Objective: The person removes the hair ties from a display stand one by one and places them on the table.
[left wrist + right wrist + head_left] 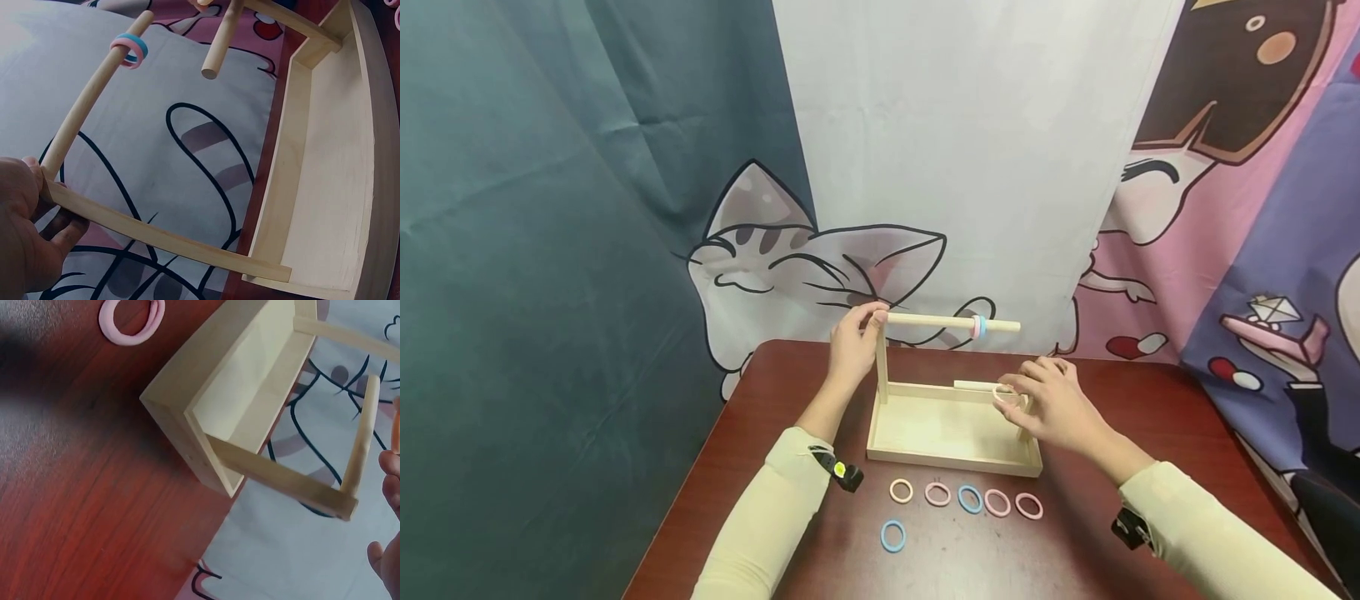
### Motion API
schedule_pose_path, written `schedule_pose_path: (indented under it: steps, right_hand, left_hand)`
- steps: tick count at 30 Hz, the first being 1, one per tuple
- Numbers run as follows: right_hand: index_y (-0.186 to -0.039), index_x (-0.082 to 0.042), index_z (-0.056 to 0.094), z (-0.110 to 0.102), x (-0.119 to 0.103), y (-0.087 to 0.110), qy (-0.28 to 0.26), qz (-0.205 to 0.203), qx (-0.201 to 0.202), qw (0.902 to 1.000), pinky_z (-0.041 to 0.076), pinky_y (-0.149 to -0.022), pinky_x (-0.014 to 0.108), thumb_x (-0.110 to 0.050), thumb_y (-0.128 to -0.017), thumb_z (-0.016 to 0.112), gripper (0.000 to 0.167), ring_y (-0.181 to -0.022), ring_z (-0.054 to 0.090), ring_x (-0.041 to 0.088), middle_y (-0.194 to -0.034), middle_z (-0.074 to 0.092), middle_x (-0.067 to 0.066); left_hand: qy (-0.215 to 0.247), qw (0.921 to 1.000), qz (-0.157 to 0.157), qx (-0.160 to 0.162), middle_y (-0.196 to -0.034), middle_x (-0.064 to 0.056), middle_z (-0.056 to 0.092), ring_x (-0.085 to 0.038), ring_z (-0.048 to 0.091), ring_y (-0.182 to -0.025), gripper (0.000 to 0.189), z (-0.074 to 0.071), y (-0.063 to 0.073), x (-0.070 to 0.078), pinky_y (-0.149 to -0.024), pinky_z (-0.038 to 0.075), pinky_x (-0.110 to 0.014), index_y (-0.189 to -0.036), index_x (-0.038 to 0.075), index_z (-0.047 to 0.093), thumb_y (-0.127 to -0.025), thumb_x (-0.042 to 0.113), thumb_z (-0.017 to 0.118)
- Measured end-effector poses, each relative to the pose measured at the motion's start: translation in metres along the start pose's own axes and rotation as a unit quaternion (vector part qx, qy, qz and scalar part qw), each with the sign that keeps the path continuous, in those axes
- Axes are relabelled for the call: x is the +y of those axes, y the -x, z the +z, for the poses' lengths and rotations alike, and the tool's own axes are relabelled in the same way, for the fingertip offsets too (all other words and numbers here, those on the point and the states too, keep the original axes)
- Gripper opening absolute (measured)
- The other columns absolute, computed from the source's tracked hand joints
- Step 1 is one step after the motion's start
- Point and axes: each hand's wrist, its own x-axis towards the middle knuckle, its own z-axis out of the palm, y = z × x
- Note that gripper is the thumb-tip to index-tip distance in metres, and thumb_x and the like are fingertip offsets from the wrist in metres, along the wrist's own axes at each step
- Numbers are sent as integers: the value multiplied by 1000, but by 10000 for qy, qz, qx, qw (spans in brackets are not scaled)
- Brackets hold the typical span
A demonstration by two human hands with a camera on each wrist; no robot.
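My left hand [853, 346] grips the top corner of a wooden stand's tall left post [882, 367], where a long dowel [925, 320] juts out to the right. A pink ring [976, 327] and a blue ring [982, 327] hang side by side near that dowel's free end. My right hand [1056, 404] pinches a pale yellow ring [996, 395] between thumb and fingers, close to the lower dowel [970, 385]. This second dowel points left from a shorter right post [275, 475]. Both posts rise from a shallow wooden tray [951, 462].
In front of the tray lie a pale yellow ring [891, 491], several pink rings [937, 505] and two blue rings [883, 536] on the reddish-brown table [1112, 425]. A cartoon-printed curtain [1000, 125] hangs behind the table's back edge.
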Motion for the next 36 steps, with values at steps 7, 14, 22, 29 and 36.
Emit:
schedule_pose_path:
  steps: [7,14,22,29,36]
  right_hand:
    - [-103,-14,82,6,-12,3,35,-228,-197,9995,38,-100,64,-32,-81,94,31,-91,53,17,-89,60,-6]
    - [-99,-16,80,14,-25,5,-48,-543,-180,9984,39,-100,63,-32,-82,93,27,-90,55,15,-91,67,-6]
    - [-100,-20,80,24,-39,11,87,-810,-289,9963,42,-97,63,-37,-81,94,29,-97,62,20,-94,68,-7]
    - [-100,-21,80,31,-50,16,50,-921,-465,9946,44,-91,58,-39,-82,94,29,-98,61,18,-95,67,-9]
    - [-100,-22,79,37,-59,18,-26,-1108,-520,9925,41,-94,56,-36,-80,95,29,-94,58,15,-93,64,-10]
  left_hand:
    - [78,10000,59,15,-120,-9,81,-29,77,-110,29,0,1,0,-94,63,-50,-126,15,81,-107,35,71]
    - [56,10000,54,14,-121,-8,81,-28,78,-110,32,1,1,1,-94,64,-49,-124,16,81,-105,39,70]
    - [87,10000,13,6,-123,-8,81,-29,77,-113,29,0,2,0,-95,63,-50,-124,17,82,-106,37,71]
    - [84,9999,72,75,-121,-9,82,-29,78,-110,26,1,1,0,-93,64,-50,-123,16,82,-106,32,73]
    - [92,9999,82,69,-121,-8,82,-28,78,-110,27,1,0,-1,-94,63,-50,-124,17,82,-106,35,72]
